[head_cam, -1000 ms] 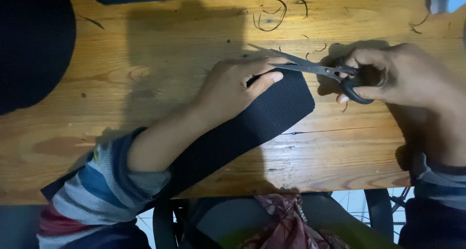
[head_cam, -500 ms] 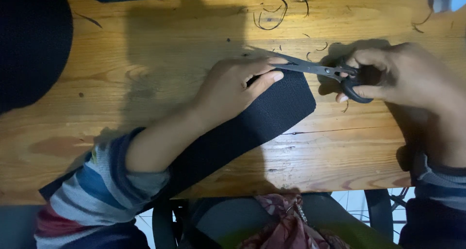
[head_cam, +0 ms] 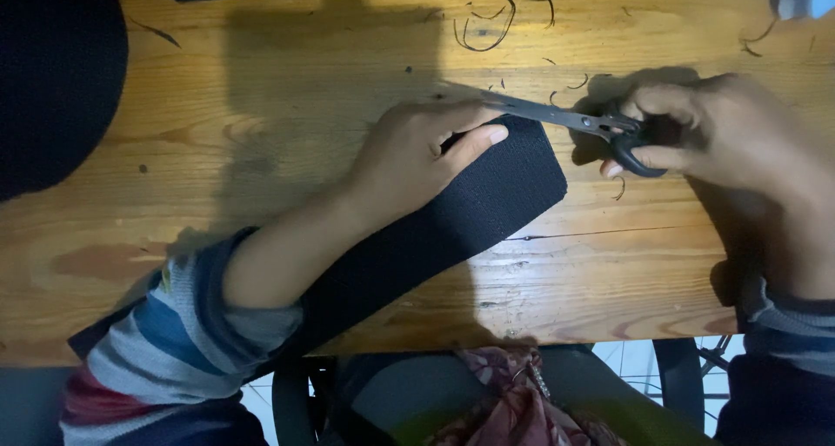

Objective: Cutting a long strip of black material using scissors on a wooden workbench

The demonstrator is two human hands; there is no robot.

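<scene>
On a wooden table, a long black fabric strip runs diagonally from the near left edge up to the right. The left hand presses flat on its far end. The right hand, just to the right, grips black-handled scissors, blades nearly closed along the strip's upper edge.
</scene>
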